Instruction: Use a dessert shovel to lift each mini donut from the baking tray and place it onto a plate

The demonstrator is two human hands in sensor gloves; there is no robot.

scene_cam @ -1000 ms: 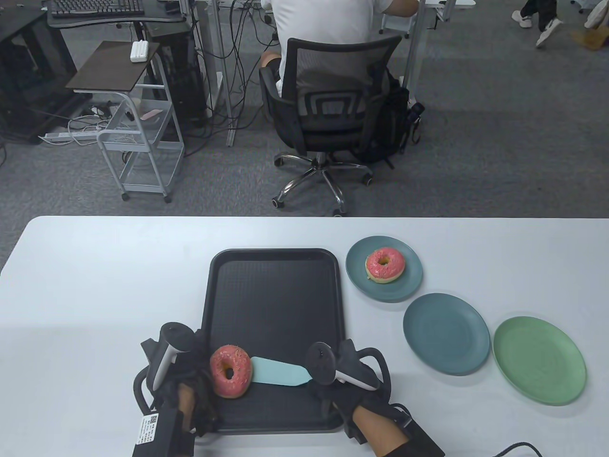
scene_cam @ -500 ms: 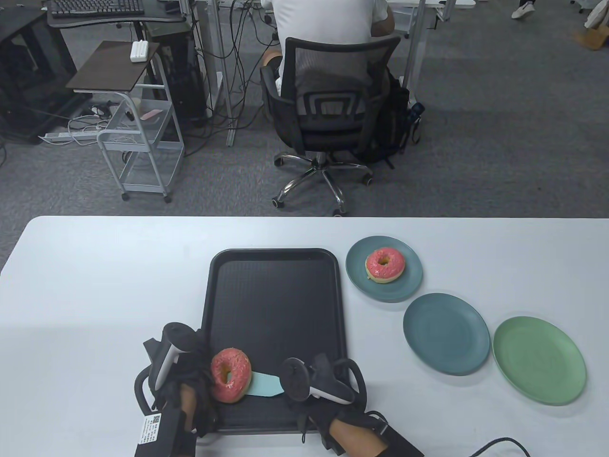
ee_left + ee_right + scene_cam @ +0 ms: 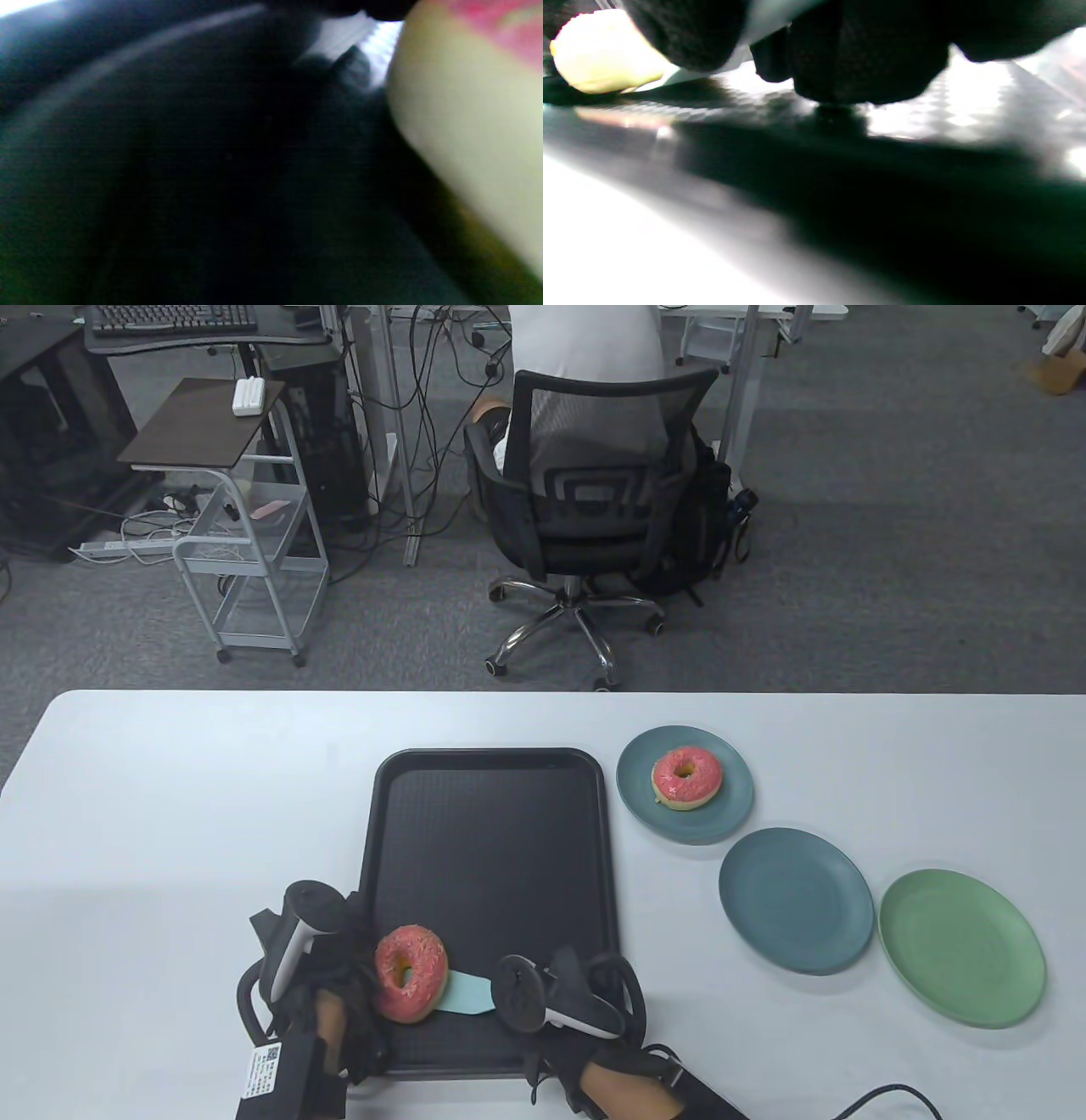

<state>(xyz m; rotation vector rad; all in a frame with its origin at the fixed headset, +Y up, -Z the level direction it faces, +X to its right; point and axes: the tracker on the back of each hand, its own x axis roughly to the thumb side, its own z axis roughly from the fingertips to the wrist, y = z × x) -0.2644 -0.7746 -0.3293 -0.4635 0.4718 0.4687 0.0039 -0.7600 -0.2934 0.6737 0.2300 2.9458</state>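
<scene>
A pink-iced mini donut (image 3: pixel 411 973) stands tilted at the near left of the black baking tray (image 3: pixel 488 848), its left edge leaning on the fingers of my left hand (image 3: pixel 344 976). Its pale side fills the right of the left wrist view (image 3: pixel 466 127). The light blue blade of the dessert shovel (image 3: pixel 469 993) lies partly under the donut's right side. My right hand (image 3: pixel 560 1014) grips the shovel's handle, which the tracker hides. In the right wrist view my curled fingers (image 3: pixel 865 55) hang just above the tray (image 3: pixel 840 190), with the donut (image 3: pixel 602 51) at the far left.
A teal plate (image 3: pixel 730 814) right of the tray's far end carries another pink donut (image 3: pixel 687 776). A bare blue plate (image 3: pixel 796 899) and a bare green plate (image 3: pixel 961 948) lie further right. Beyond the white table (image 3: pixel 170 780), a person sits in an office chair.
My right hand has moved left and pushed the shovel blade further under the donut, so less of the blade shows. The left hand has stayed beside the donut.
</scene>
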